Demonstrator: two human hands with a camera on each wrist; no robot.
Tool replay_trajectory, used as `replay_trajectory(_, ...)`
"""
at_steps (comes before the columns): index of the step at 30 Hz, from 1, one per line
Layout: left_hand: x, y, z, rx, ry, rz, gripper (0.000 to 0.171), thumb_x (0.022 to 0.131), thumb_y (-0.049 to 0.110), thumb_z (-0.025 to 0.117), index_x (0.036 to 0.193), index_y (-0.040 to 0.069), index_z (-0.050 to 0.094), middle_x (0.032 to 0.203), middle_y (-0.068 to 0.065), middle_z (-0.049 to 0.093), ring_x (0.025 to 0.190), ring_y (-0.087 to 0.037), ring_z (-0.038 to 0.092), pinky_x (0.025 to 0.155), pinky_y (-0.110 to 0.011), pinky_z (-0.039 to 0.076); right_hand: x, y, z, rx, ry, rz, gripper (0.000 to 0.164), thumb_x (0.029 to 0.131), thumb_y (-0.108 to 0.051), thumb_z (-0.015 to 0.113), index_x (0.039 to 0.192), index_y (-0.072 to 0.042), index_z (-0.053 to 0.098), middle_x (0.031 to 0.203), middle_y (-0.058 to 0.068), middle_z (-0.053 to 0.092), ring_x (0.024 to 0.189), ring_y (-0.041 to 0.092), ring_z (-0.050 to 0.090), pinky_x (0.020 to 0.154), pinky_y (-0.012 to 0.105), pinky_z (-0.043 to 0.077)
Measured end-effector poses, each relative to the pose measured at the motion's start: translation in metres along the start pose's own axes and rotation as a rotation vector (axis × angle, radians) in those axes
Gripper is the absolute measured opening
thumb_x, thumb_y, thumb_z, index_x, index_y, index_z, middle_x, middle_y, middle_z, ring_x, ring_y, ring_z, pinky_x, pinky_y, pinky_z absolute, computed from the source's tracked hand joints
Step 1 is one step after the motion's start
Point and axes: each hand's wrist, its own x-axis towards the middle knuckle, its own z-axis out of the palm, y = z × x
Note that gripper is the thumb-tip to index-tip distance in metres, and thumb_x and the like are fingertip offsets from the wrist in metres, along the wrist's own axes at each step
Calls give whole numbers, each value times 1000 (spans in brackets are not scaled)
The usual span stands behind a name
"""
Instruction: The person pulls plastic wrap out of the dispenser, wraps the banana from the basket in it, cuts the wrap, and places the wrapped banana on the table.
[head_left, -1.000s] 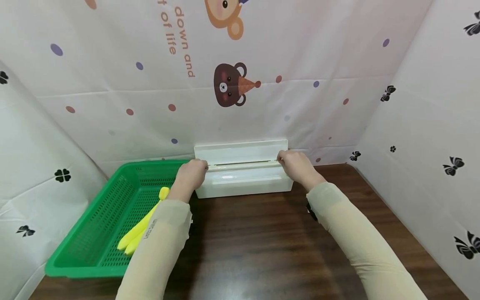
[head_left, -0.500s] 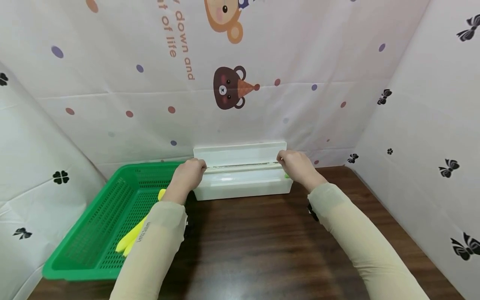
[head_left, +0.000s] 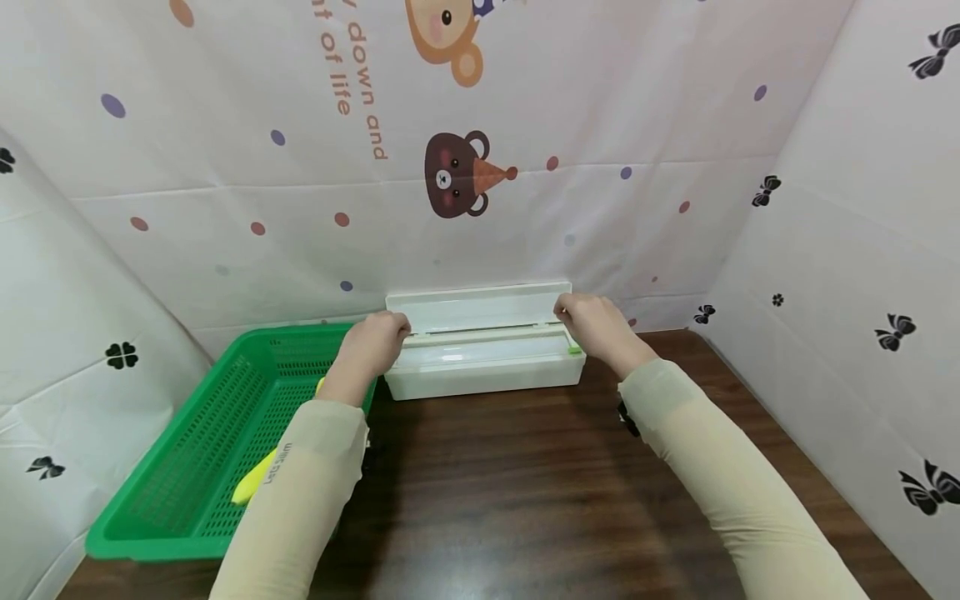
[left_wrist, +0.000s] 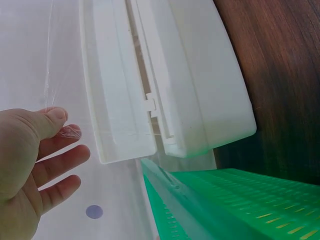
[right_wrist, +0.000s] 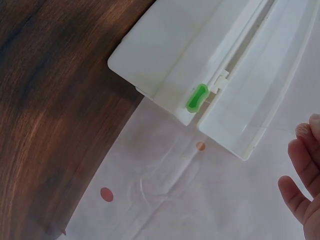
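A white cling film dispenser (head_left: 486, 381) stands on the table against the back wall, its lid (head_left: 480, 310) raised. A green slide cutter (right_wrist: 198, 98) sits at the right end. Over the left end, my left hand (head_left: 373, 342) pinches clear cling film (left_wrist: 70, 132) between thumb and index finger, other fingers loosely bent. My right hand (head_left: 596, 330) is above the right end, thumb against index fingertip. In the right wrist view that hand (right_wrist: 305, 177) shows at the edge, a thin strand of film leading to its pinched fingertips.
To the left stands a green perforated basket (head_left: 127, 512), close beside the dispenser. In it lie yellow bananas (head_left: 253, 481), mostly hidden by my left sleeve. A printed white sheet (head_left: 247, 275) covers the walls behind and beside the dark wooden table (head_left: 487, 483).
Both hands have risen slightly from the dispenser, the left also shifting a little left. The green cutter at the right end has come into view, and my left sleeve covers more of the bananas.
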Motion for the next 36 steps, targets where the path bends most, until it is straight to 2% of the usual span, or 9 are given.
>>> replay_trajectory(8,-2,1,-8,-28,14,7,24,98,14,49,114,5,65,111,-16,64,102,-30,62,86,-45,51,0,-2,-6,29,-15,21,19,97,-12,51,109,-4,63,106,13,67,95,29,64,82,44,51)
replay_trajectory(14,-2,2,-12,-15,27,6,24,98,15,51,115,6,65,110,-15,64,101,-30,62,85,-45,51,0,-4,-13,42,-35,57,21,98,-15,49,112,-5,61,111,14,66,97,31,63,81,46,50)
replay_trajectory(27,-2,2,-18,-29,63,23,23,98,15,51,113,5,65,110,-15,65,102,-30,62,88,-45,50,0,-4,-19,100,-16,59,20,98,-13,50,111,-5,62,111,15,65,97,30,63,82,44,50)
replay_trajectory(36,-5,1,-23,-34,77,31,25,98,15,50,115,4,64,112,-17,64,104,-32,61,88,-46,50,-1,-6,-24,135,1,55,19,98,-13,51,110,-4,62,108,16,65,92,28,63,79,43,51)
